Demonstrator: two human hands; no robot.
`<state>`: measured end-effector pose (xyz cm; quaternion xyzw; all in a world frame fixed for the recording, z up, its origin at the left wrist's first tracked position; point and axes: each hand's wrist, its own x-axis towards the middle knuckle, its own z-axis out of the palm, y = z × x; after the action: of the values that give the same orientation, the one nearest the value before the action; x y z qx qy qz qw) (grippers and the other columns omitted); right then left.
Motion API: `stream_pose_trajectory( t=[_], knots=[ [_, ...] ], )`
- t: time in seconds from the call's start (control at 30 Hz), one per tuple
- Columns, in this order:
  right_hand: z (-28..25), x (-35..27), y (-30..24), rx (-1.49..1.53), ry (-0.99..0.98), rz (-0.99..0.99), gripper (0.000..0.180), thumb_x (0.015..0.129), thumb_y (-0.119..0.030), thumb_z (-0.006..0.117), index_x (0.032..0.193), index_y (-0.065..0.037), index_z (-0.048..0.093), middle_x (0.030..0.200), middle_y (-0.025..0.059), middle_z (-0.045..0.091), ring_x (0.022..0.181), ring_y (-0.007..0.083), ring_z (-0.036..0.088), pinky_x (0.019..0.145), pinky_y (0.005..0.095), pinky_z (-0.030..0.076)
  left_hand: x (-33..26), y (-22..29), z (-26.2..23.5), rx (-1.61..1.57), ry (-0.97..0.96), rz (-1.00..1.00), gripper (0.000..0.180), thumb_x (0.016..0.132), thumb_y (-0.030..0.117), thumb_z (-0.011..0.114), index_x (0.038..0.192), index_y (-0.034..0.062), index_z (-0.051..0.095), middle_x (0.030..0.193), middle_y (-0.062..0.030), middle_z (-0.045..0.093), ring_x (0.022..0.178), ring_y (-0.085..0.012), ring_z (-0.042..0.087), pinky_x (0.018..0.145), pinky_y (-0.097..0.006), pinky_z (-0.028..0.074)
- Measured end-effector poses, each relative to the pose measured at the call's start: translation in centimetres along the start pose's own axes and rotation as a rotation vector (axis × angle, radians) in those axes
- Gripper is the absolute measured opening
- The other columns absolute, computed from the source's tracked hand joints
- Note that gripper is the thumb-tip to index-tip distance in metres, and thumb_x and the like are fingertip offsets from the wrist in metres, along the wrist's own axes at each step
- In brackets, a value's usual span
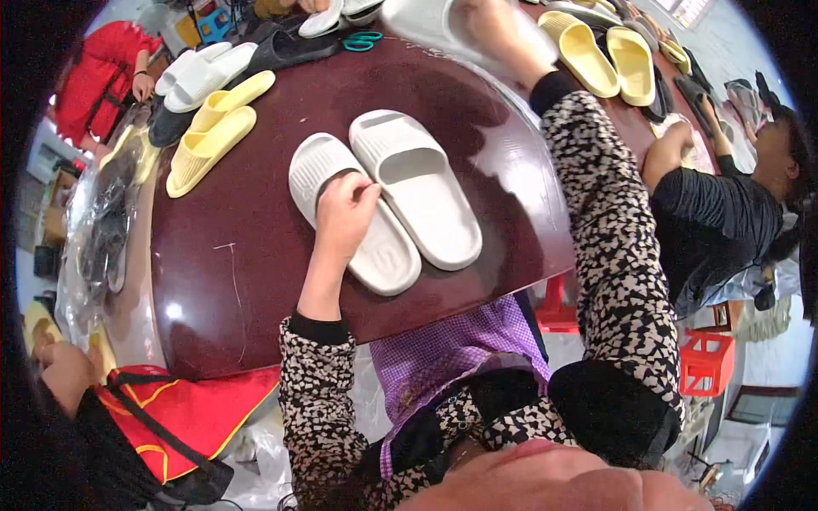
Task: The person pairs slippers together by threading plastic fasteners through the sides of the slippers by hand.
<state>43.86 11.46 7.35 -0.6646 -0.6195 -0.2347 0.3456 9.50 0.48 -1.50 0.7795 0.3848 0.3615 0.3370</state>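
Head view: left fingers curled over the left slipper, right slipper just beside them. Right fingers blurred at another slipper; couldn't tell either grip. Light touch seemed smartest.

The off-white moulded slide slippers contrast with the glossy dark-maroon tabletop. The long cloth sleeves are black, scattered with jagged cream patches (their snug cuffs solid black), while the thin cloth apron is checked purple and white. Other strapped slippers are pale yellow, the loop-handled scissors teal, and the square plastic stool red.
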Motion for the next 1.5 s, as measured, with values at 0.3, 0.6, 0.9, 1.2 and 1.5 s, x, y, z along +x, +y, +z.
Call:
stream_pose_trajectory(
  t=[0.3,0.6,0.9,1.2,1.5],
  knots=[
    [-15.9,-2.8,12.3,0.757,-0.035,-0.242,0.021,0.076,-0.009,0.058,0.094,-0.003,0.067,0.091,0.0208,0.065,0.086,0.0347,0.062,0.075,0.0408,0.048,0.2,0.6,-0.3,0.042,0.011,-0.036,0.011,0.078,0.011,0.065,0.081,0.0012,0.06,0.073,-0.0106,0.057,0.066,-0.0209,0.057,0.061,-0.032,0.045],
    [-13.5,-4.8,18.5,-0.363,0.04,0.066,0.024,0.08,-0.014,0.056,0.101,-0.008,0.066,0.095,0.0176,0.065,0.088,0.0311,0.063,0.077,0.0369,0.049,0.0,0.2,-0.5,0.044,-0.02,-0.045,0.016,0.081,0.012,0.064,0.089,-0.0015,0.062,0.078,-0.0057,0.06,0.067,-0.0112,0.054,0.063,-0.026,0.044],
    [-6.1,-11.7,7.0,0.269,-0.437,0.112,0.024,0.083,-0.016,0.062,0.103,-0.003,0.065,0.091,0.0132,0.068,0.084,0.019,0.064,0.077,0.03,0.049,-0.4,0.2,-0.2,0.028,0.0,0.005,0.015,0.081,0.011,0.064,0.089,-0.0013,0.063,0.079,-0.0059,0.061,0.067,-0.0106,0.054,0.062,-0.025,0.044],
    [1.1,-13.8,6.0,0.231,-0.614,0.207,0.03,0.08,-0.021,0.064,0.107,-0.007,0.065,0.096,0.0176,0.066,0.092,0.0276,0.064,0.083,0.0339,0.048,-0.5,0.5,0.2,-0.003,-0.031,0.054,0.016,0.081,0.009,0.064,0.093,-0.0016,0.063,0.081,-0.0056,0.059,0.068,-0.0113,0.054,0.062,-0.024,0.044],
    [-2.5,-12.8,2.7,0.946,-0.489,0.78,0.025,0.085,-0.013,0.061,0.104,0.004,0.062,0.089,0.0111,0.065,0.079,0.0206,0.061,0.074,0.0309,0.049,-1.2,0.9,-0.2,-0.039,-0.131,0.072,0.02,0.081,0.009,0.064,0.099,-0.0005,0.063,0.084,-0.0047,0.059,0.067,-0.0109,0.052,0.061,-0.025,0.043]
  ],
)
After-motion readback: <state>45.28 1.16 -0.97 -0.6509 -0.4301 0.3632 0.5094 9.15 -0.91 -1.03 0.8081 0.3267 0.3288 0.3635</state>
